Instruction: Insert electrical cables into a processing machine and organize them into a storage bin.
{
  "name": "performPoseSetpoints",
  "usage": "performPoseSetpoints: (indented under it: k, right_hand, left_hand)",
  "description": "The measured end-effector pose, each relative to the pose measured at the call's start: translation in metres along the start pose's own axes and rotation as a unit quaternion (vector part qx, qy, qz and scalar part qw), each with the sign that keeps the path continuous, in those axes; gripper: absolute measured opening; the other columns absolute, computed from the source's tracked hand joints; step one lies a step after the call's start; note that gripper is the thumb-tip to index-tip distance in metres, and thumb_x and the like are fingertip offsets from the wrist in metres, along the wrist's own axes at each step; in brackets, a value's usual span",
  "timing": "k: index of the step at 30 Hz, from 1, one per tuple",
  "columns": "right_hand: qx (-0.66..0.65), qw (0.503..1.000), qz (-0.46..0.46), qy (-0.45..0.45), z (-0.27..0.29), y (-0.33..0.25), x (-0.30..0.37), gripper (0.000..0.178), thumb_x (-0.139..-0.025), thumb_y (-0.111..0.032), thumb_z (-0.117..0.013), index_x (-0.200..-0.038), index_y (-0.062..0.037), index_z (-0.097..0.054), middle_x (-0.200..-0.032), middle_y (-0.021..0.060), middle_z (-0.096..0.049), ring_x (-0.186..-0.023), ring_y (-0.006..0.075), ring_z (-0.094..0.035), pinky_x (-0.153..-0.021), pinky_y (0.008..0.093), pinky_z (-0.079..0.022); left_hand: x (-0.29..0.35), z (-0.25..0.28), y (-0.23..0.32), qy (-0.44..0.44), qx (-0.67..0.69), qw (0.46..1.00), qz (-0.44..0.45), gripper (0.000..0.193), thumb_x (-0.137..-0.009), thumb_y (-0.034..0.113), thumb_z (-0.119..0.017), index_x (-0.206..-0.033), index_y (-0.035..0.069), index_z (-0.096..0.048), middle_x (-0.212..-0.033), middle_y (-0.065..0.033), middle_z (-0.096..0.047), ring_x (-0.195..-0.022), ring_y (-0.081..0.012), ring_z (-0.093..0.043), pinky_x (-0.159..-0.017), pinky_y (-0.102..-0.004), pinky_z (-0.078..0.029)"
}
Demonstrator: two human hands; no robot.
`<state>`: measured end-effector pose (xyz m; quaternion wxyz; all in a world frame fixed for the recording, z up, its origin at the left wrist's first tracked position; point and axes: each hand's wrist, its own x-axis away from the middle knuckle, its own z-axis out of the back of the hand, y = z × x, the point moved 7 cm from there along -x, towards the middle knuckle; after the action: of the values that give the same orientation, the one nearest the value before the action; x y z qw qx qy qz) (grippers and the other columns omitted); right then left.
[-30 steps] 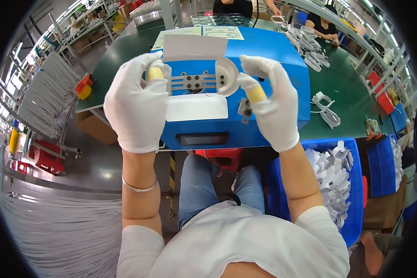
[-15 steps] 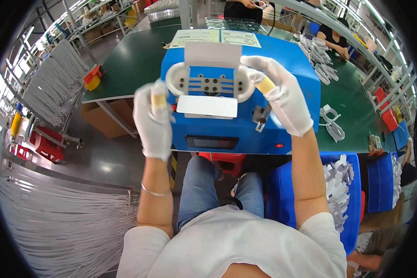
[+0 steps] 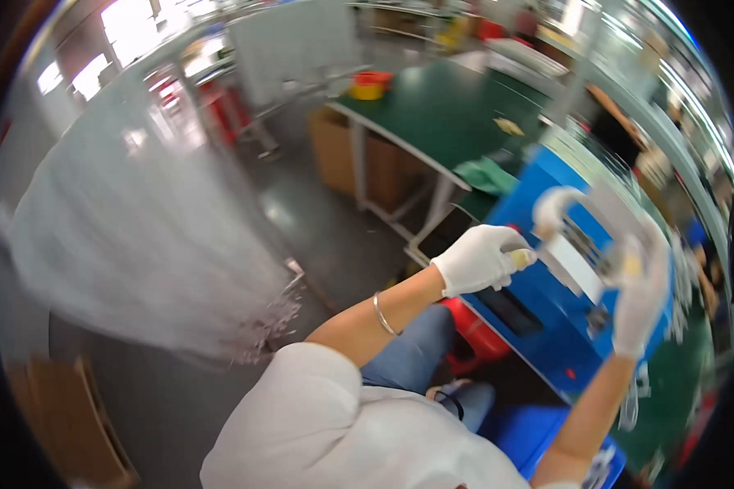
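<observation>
Since blur smears much of my feed, I'm calling the step only loosely: work at the blue machine, which sits on the green desk to the right of my view. Its white curved piece and white plate lie between the two gloved hands. As I judge it, the next move calls for fingers kept clear of that fixture and a steadier view. Left hand: fingers curled in, thumb forward, near the machine's red button; whether it touches it or pinches anything, I can't make out. Right hand: smeared, over the fixture's right end, fingers reaching up; can't make out its spread, grip or contact.
</observation>
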<state>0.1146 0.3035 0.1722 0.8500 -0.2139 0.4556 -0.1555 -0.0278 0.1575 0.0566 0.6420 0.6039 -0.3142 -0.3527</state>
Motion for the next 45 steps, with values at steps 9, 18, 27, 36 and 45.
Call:
performPoseSetpoints:
  k: [9,18,27,36,45]
  right_hand:
    - [-0.238,0.967,0.09,-0.027,0.023,0.026,0.026,0.047,-0.086,-0.017,-0.045,-0.127,0.0061,-0.048,-0.131,0.0164,-0.05,-0.121,0.0259,-0.049,-0.107,0.0357,-0.034]
    - [-0.217,0.97,0.07,-0.083,0.031,0.045,0.032,0.038,-0.09,-0.011,-0.047,-0.124,0.0056,-0.051,-0.121,0.0173,-0.057,-0.114,0.0255,-0.054,-0.101,0.0358,-0.041]
    - [-0.287,0.939,0.032,-0.189,-0.049,-0.088,0.058,0.042,-0.08,-0.004,-0.054,-0.121,0.0062,-0.053,-0.12,0.0174,-0.057,-0.107,0.0231,-0.056,-0.09,0.0308,-0.045]
    - [-0.52,0.686,-0.297,-0.413,-0.071,-0.066,0.081,0.041,-0.086,-0.01,-0.061,-0.123,0.0044,-0.053,-0.099,0.0072,-0.062,-0.082,0.0084,-0.054,-0.071,0.0194,-0.042]
    - [-0.677,0.629,-0.349,-0.155,0.03,0.079,0.158,0.025,-0.09,-0.02,-0.056,-0.092,0.0053,-0.056,-0.058,0.0099,-0.052,-0.036,0.0118,-0.042,-0.034,0.0277,-0.036]
  left_hand:
    - [0.252,0.27,0.036,0.809,-0.282,0.476,-0.198,0.036,-0.08,0.018,-0.066,-0.109,-0.001,-0.058,-0.095,-0.0149,-0.059,-0.072,-0.0282,-0.058,-0.076,-0.0392,-0.048]
    - [0.272,0.321,0.055,0.772,-0.506,0.377,0.078,0.027,-0.085,0.03,-0.056,-0.1,0.01,-0.067,-0.089,-0.0128,-0.067,-0.079,-0.0287,-0.064,-0.074,-0.0392,-0.049]
    - [0.105,0.064,0.054,0.065,-0.004,0.965,-0.253,0.007,-0.077,0.004,-0.059,-0.08,0.001,-0.065,-0.071,-0.0069,-0.064,-0.055,-0.0116,-0.058,-0.046,-0.0217,-0.045]
    - [0.046,-0.088,-0.024,-0.174,-0.043,0.977,-0.117,0.034,-0.073,0.008,-0.075,-0.103,0.005,-0.06,-0.092,-0.0034,-0.061,-0.082,-0.0137,-0.061,-0.074,-0.0268,-0.051]
    - [0.102,0.126,0.006,-0.039,0.635,0.759,-0.138,0.027,-0.088,0.015,-0.049,-0.062,0.009,-0.044,-0.051,0.005,-0.034,-0.041,-0.0048,-0.034,-0.039,-0.0209,-0.025]
